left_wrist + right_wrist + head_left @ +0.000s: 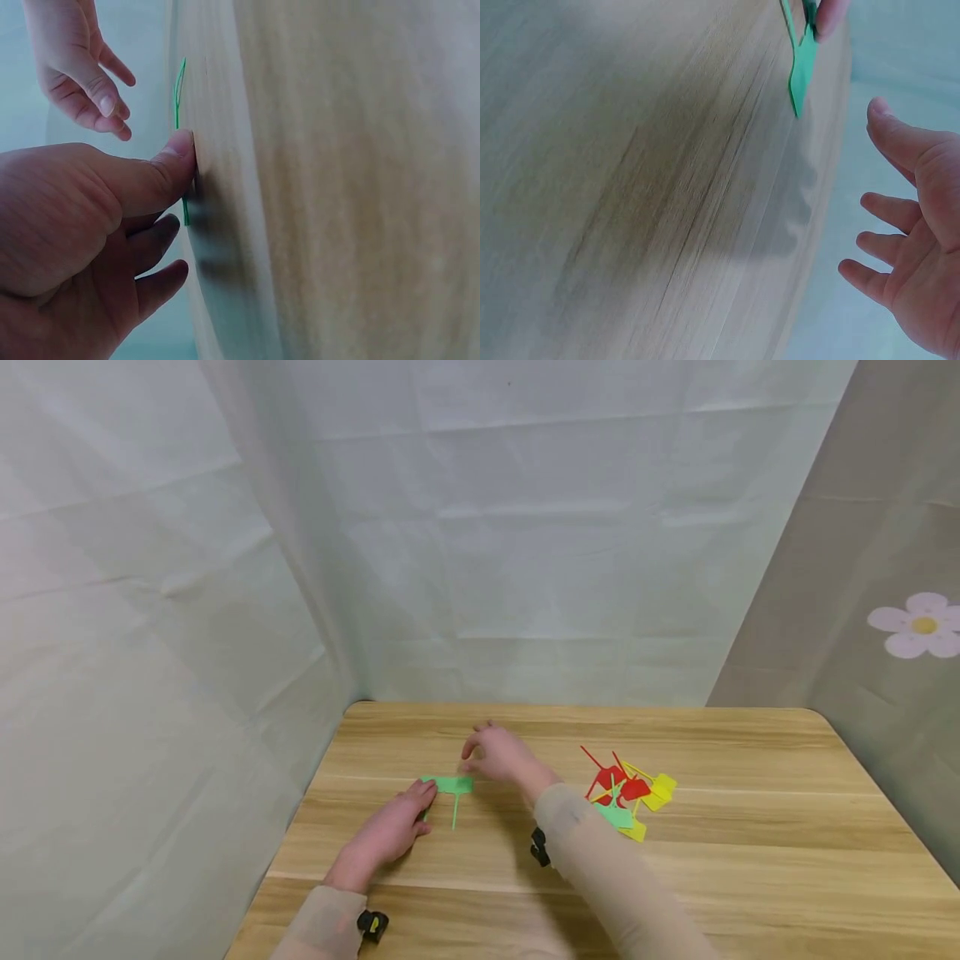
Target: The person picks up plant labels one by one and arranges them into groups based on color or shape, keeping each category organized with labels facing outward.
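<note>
A green plastic tag with a thin tail lies flat on the wooden table, its tail toward me. My left hand rests over the left end of the green piece, fingers extended; a second thin green strip shows beside its fingers. In the left wrist view, the left thumb is close to the green edge. Just right of and above the tag hovers my right hand, fingers loosely bent and holding nothing. The right wrist view shows it apart from the tag and off the table.
To the right lies a loose pile of similar tags, with red ones, yellow ones and green ones overlapping, tails crossing. The right forearm passes just left of it. Pale cloth hangs behind the wooden table and along its sides.
</note>
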`<state>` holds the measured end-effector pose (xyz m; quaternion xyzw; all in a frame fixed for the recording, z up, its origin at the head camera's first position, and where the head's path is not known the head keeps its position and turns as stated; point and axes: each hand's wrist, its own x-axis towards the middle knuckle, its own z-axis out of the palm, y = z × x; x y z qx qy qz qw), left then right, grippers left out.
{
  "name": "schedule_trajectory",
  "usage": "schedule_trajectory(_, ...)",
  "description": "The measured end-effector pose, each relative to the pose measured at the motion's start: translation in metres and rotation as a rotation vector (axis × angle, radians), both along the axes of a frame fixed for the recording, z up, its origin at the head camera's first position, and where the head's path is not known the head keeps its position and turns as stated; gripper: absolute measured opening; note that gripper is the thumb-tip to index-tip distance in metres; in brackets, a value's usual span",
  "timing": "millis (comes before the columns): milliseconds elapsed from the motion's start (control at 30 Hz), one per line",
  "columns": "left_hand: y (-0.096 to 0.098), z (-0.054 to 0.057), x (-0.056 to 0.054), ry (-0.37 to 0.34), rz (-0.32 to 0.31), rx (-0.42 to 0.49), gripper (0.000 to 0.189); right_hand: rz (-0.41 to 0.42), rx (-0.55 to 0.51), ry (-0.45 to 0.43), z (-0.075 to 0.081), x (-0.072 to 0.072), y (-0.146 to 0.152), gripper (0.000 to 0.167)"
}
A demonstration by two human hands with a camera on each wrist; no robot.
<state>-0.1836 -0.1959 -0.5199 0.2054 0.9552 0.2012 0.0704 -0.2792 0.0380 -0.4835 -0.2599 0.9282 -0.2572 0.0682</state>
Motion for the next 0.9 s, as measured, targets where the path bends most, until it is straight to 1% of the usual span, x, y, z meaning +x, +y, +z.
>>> schedule_trajectory(167,0.0000,0.0015,0.0007,0.023,-0.013,-0.018,0.062,-0.002,0.019,0.004,0.0019,0.0005,0.0028,0.013)
schedule_trajectory(367,-0.0008,0.0005,0.0021,0.042,-0.018,-0.032,0.062,-0.004,0.024,0.008,0.0016,0.0001,0.0033,0.013)
schedule_trajectory(633,-0.0006,0.0000,0.0027,0.048,-0.023,-0.053,0.061,-0.012,0.036,0.005,0.0011,-0.0016,0.0026,0.015)
schedule_trajectory(900,0.0002,0.0020,0.0050,0.061,-0.033,-0.065,0.061,-0.012,0.046,0.003,0.0035,0.0013,0.0032,0.015)
